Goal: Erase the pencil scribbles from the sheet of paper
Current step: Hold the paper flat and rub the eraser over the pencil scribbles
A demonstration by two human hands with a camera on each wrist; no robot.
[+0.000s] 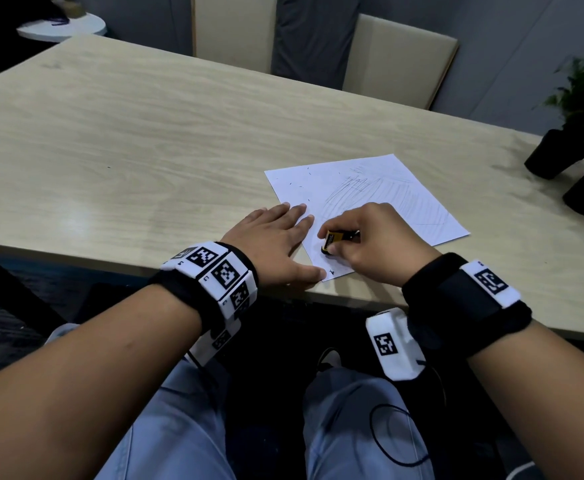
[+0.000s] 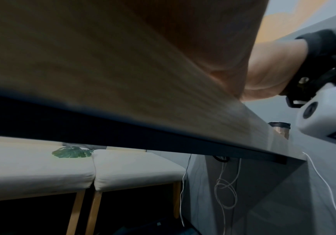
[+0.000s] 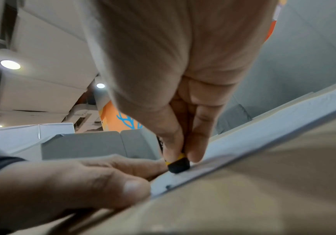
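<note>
A white rectangular sheet of paper (image 1: 380, 188) lies askew near the front edge of the pale wood-grain desk (image 1: 128, 133), its near corner almost at the desk's edge. Faint grey pencil scribbles (image 1: 370, 192) run across its middle and far part, and small dark crumbs are scattered over its far left area.

The left hand (image 1: 276, 244) lies flat on the desk, its fingers (image 1: 301, 220) straight and slightly spread, their tips and the thumb pressing on the paper's left edge. The right hand (image 1: 377, 244) has its fingers (image 3: 195, 143) curled together, clamped with the thumb on a small black eraser in a yellow-and-black sleeve (image 1: 332, 242). In the right wrist view the eraser's black end (image 3: 179, 165) touches the paper near its near corner, just beside the left hand's fingers.

Both wrists wear black bands with white coded-marker blocks (image 1: 221, 271). At the desk's right end stand dark pots with green leafy plants (image 1: 581, 109); beige-backed chairs (image 1: 398, 60) stand behind the desk
</note>
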